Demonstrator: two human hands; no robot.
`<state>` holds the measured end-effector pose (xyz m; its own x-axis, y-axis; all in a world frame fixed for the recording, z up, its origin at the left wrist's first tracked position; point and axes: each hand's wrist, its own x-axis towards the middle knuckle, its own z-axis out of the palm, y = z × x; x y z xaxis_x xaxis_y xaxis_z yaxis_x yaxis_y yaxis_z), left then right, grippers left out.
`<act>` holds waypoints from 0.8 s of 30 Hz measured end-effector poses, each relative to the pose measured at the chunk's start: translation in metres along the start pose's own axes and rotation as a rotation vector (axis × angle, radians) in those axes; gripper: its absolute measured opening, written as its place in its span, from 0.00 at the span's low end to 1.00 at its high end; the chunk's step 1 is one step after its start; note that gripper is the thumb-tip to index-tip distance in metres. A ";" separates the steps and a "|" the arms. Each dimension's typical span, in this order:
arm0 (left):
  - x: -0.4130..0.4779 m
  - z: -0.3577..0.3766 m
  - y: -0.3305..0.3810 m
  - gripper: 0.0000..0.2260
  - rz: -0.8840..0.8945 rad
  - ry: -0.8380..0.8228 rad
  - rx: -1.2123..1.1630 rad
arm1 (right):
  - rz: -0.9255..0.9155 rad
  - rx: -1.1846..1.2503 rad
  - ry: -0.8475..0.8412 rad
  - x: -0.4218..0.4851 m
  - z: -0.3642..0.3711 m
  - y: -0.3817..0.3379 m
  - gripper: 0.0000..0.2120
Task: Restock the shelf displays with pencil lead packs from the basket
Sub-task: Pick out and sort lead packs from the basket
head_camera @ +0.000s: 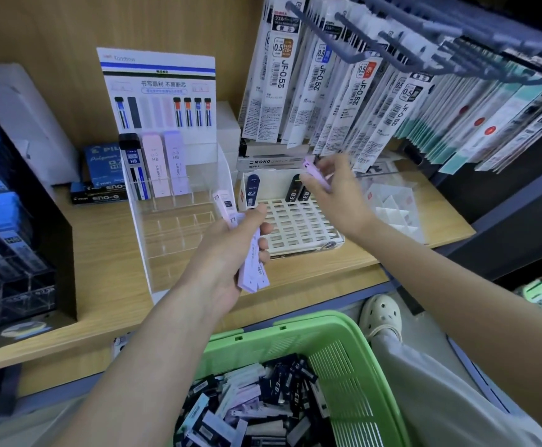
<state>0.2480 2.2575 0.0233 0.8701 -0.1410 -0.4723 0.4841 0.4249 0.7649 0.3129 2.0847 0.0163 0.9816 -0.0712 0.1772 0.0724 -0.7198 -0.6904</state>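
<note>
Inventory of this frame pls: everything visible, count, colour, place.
basket: one, green, below the shelf edge
loose lead packs: many, black, white, lilac, heaped in basket
acrylic display: one, clear, shelf left of centre
displayed packs: three, black-blue, pink, lilac, acrylic display's back row
grid tray: one, cream, shelf centre
tray packs: three, navy and black, grid tray's back row
hanging refills: many, mostly white, hooks upper right
Pilot boxes: several, blue and black, left of acrylic display
clog: one, cream, right of basket
left hand: one, grips pack stack, pink-lilac, before acrylic display
right hand: one, pinches lilac pack above grid tray
</note>
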 end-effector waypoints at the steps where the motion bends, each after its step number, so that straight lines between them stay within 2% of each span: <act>1: 0.000 -0.001 -0.001 0.07 -0.001 0.004 -0.004 | 0.071 0.125 -0.072 -0.011 0.001 -0.009 0.09; 5: 0.000 -0.004 -0.004 0.06 0.023 0.014 0.032 | 0.194 0.481 -0.272 -0.052 -0.003 -0.036 0.11; 8: -0.003 -0.006 -0.008 0.05 0.042 -0.006 0.084 | 0.251 0.585 -0.375 -0.070 -0.008 -0.047 0.11; 13: -0.011 -0.008 -0.012 0.07 0.096 -0.031 0.114 | 0.354 0.588 -0.511 -0.084 -0.015 -0.056 0.13; 18: -0.018 -0.007 -0.012 0.05 0.171 0.039 0.146 | 0.263 0.444 -0.583 -0.093 -0.021 -0.060 0.11; 21: -0.025 -0.012 -0.007 0.04 0.192 0.038 0.133 | 0.291 0.420 -0.530 -0.095 -0.021 -0.063 0.16; 24: -0.031 -0.018 -0.002 0.05 0.205 0.020 0.125 | 0.150 0.271 -0.392 -0.093 -0.020 -0.065 0.09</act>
<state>0.2182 2.2770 0.0292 0.9500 -0.0451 -0.3090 0.3062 0.3290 0.8933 0.2137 2.1239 0.0585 0.9735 0.1420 -0.1793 -0.0828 -0.5121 -0.8549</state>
